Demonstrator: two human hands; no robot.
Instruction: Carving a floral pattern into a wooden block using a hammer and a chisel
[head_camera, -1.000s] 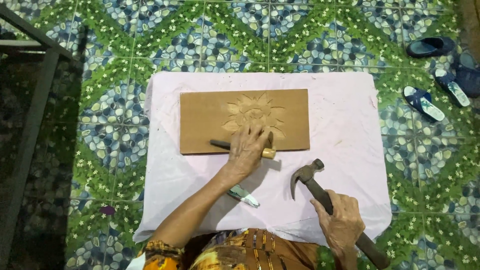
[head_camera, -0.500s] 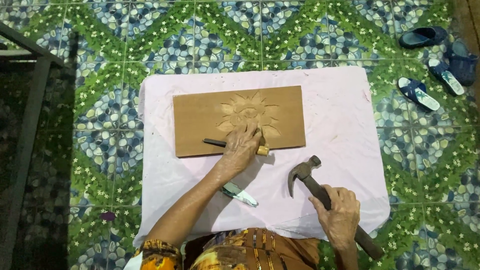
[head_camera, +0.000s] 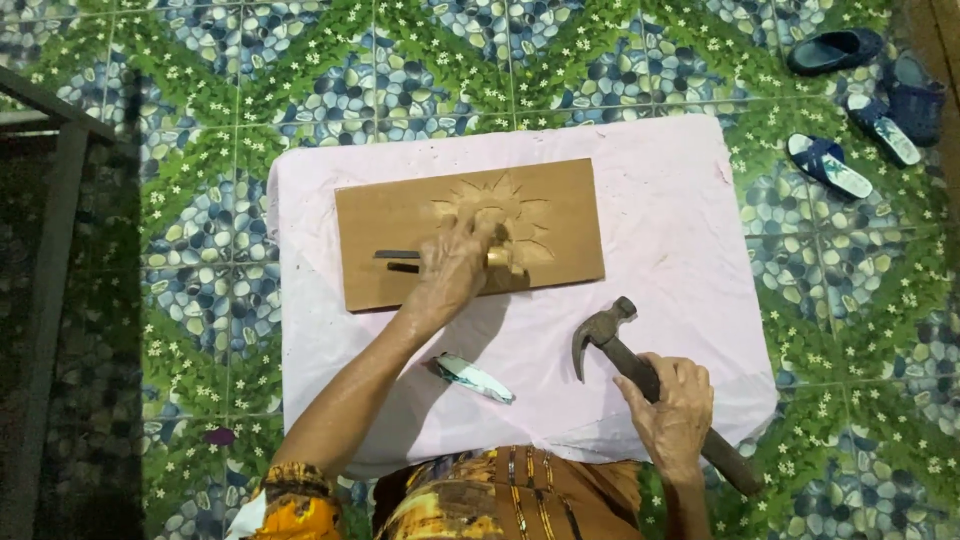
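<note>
A brown wooden board with a carved sun pattern lies on a pink cloth. My left hand rests on the board and is shut on a chisel with a dark blade pointing left and a wooden handle sticking out to the right. My right hand grips the handle of a claw hammer, whose head hovers over the cloth below the board's right end.
A small white and green object lies on the cloth near my left forearm. Blue sandals sit on the patterned tile floor at the upper right. A dark metal frame stands at the left.
My left hand with the chisel has slid up a little on the board. The hammer head stays raised near the board's lower right, barely shifted.
</note>
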